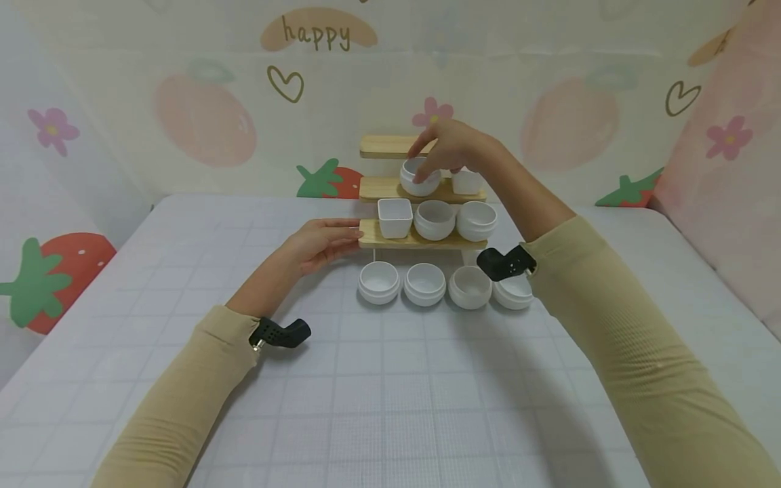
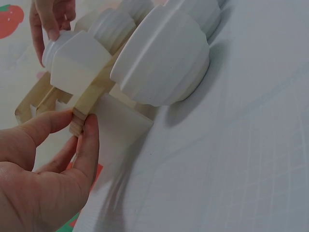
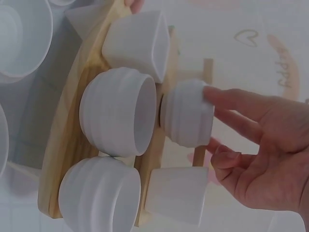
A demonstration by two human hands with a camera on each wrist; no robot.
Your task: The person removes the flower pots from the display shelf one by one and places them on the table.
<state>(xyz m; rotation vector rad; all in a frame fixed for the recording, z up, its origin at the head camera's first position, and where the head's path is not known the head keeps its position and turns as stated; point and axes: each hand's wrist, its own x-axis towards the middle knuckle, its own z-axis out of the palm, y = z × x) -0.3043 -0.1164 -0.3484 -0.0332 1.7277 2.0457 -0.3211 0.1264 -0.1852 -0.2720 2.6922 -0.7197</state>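
Note:
A three-tier wooden shelf stand holds small white pots. My right hand grips the rim of a round ribbed pot at the middle board. To that pot's right is a square white pot. With thumb and fingers my left hand pinches the left end of the lowest board. On this board are a square pot at left and two round pots, one in the middle and one at right. The head view shows bare wood on the top board's left part.
Several round white pots stand in a row on the table in front of the stand. My right wrist's black camera mount partly covers the rightmost one. A patterned wall cloth hangs behind the white gridded tabletop.

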